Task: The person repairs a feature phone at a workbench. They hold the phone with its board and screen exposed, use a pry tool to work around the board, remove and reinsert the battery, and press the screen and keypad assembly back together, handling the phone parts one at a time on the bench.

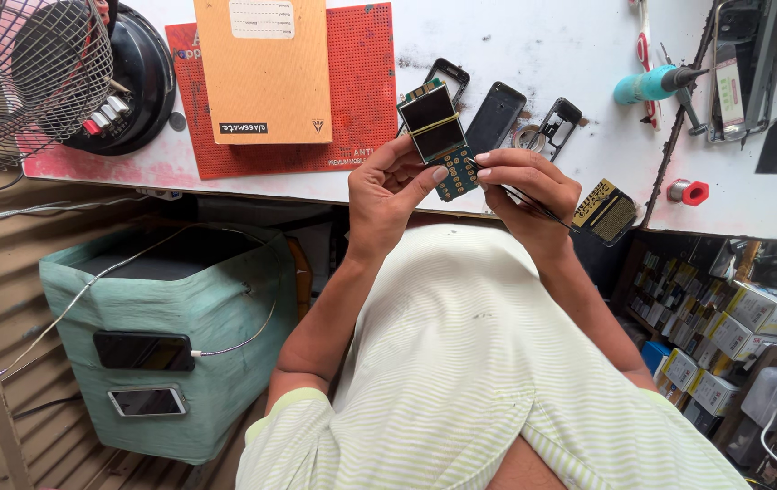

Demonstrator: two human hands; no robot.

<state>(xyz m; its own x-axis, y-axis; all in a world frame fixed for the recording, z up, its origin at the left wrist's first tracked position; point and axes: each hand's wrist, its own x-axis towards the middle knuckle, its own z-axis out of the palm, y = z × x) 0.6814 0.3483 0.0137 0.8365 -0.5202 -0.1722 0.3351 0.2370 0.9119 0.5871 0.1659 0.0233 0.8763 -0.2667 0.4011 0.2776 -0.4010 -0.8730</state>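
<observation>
Head view, looking down over the person's lap to the edge of a white, stained workbench (533,54). The left hand (388,186) is closed around a bare phone circuit board with a dark rectangular screen and a green keypad section (441,136), gripping it from the left side with the thumb lying across the keypad end; the board is held in the air just above the bench edge, between the two hands. Its long axis runs from the upper left, where the screen sits away from the body, down to the lower right, where the keypad end meets the fingertips of both hands. The right hand (529,195) is pinched narrowly on a pair of thin metal tweezers (533,207), whose tips point left toward the keypad end of the board and appear to touch or nearly touch it; exact contact cannot be told. The working end of the board thus lies immediately left of the right hand, while the left hand alone carries it. Beyond the hands lie a black phone back cover (495,116) and two empty black phone frames (559,122). To the right of the right hand sits a small black and gold perforated card (608,213). Far left of the hands lie an orange notebook (261,73) on a red perforated mat (361,100).
</observation>
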